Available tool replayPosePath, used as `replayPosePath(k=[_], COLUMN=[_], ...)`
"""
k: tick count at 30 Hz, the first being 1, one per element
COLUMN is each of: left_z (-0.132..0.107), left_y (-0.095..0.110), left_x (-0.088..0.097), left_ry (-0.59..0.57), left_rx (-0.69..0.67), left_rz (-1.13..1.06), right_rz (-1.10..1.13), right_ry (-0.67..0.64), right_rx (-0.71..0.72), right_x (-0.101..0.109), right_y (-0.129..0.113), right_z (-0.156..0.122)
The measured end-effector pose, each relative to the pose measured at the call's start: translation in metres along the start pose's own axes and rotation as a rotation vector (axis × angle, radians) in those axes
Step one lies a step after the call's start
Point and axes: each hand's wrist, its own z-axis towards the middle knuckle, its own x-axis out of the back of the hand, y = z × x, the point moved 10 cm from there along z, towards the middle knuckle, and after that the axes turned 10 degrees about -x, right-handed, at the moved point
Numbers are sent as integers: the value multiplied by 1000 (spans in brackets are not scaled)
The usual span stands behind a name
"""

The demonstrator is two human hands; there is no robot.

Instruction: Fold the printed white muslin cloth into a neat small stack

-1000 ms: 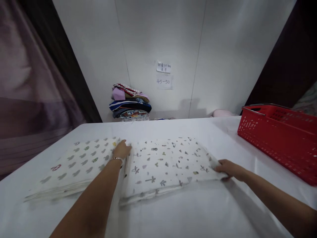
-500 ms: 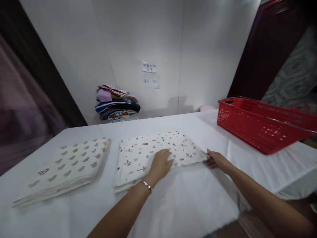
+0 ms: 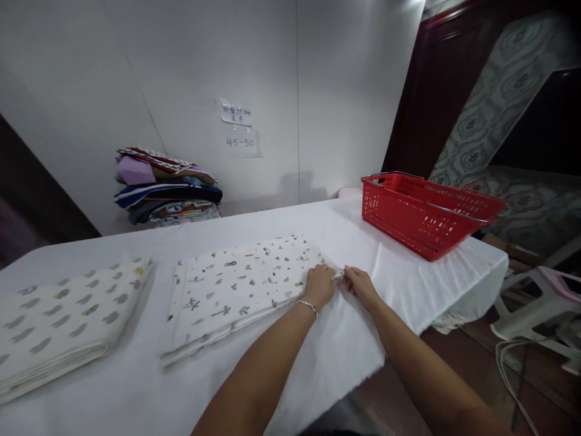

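A white folded cloth [image 3: 245,278] printed with small plants and animals lies flat in front of me. My left hand [image 3: 320,284], with a bracelet at the wrist, grips its near right corner, fingers bent over the edge. Just beside it my right hand [image 3: 359,287] pinches the tip of the same corner, which is drawn slightly out to the right. The fingertips of both hands are partly hidden. To the left rests a second folded cloth [image 3: 72,309], white with grey shapes and a few coloured ones.
A white-covered table [image 3: 345,363] carries everything. At its back right stands a red basket [image 3: 408,221] with metal handles. A stack of folded fabrics [image 3: 167,188] sits at the back left by the wall. Paper signs [image 3: 240,143] hang above. A stool [image 3: 540,303] and cable are at right.
My left hand has slid right from the cloth's middle to its right corner and closed there. My right hand still holds the corner. The view has turned to the right.
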Motion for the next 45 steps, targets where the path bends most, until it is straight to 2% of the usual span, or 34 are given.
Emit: replayPosePath(k=[3,7,14,20,28,38,45], left_z=[7,15,20,22,11,14,12], left_y=[-17,-31,-31,-23,1,-7,0], left_x=[2,7,25,29,10,5,-9], left_ry=[16,11,59,68,-52,-77,-117], left_rx=[128,192,173,102,-74,-34,-62], left_rz=[-76,-103,-87,-42,52,152,176], right_rz=[-4,-68,-247,-260,56,222,217], right_ry=[29,46,-72,-159,-211,-170,-160], right_rx=[-6,-83,-240,-269,-277,-207,-181], right_x=[3,2,-13,-22,-27,-22,-22], right_y=[1,5,5,1,8,7,1], right_z=[0,3,16,18,5,-2,-5])
